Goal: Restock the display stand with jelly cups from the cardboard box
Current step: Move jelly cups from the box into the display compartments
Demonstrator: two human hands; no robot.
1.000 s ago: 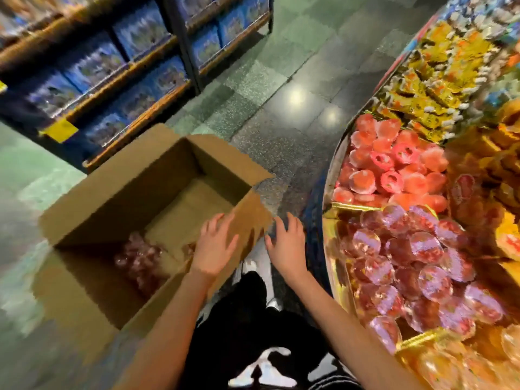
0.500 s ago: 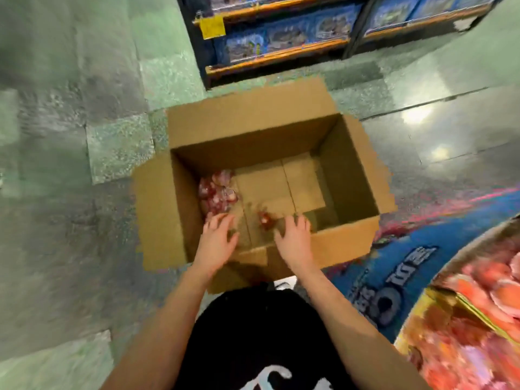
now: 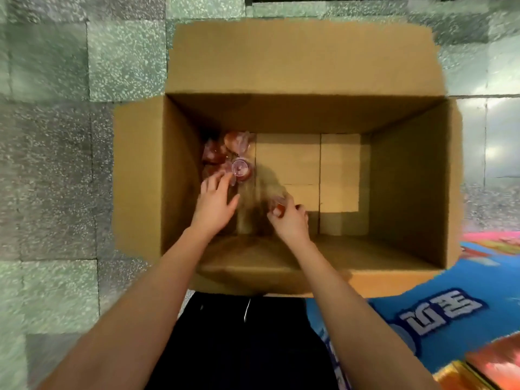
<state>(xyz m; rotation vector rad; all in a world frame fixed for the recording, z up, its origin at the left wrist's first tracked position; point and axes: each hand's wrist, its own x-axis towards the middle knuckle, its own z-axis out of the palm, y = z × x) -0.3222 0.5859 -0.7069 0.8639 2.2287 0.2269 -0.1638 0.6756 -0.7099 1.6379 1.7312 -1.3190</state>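
Observation:
An open cardboard box point(image 3: 405, 187) stands on the floor right below me. A small pile of reddish jelly cups point(image 3: 225, 153) lies in its left far corner. My left hand point(image 3: 215, 205) reaches into the box with fingers extended, its fingertips touching a clear-lidded cup point(image 3: 241, 168) at the pile's near edge. My right hand point(image 3: 291, 220) is inside the box near the middle, its fingers curled round a single red jelly cup point(image 3: 277, 205). The display stand point(image 3: 478, 364) shows only as a corner at the bottom right.
The box flaps are folded outward on all sides. Green-grey floor tiles point(image 3: 56, 164) surround the box. The blue printed base of the stand point(image 3: 422, 316) runs along the right, close to the box's near right corner. My dark clothing point(image 3: 239, 342) fills the bottom centre.
My view swung from the stand down onto the box. Both hands went from above the near edge down inside it; the right hand took hold of one cup and the left reached the pile.

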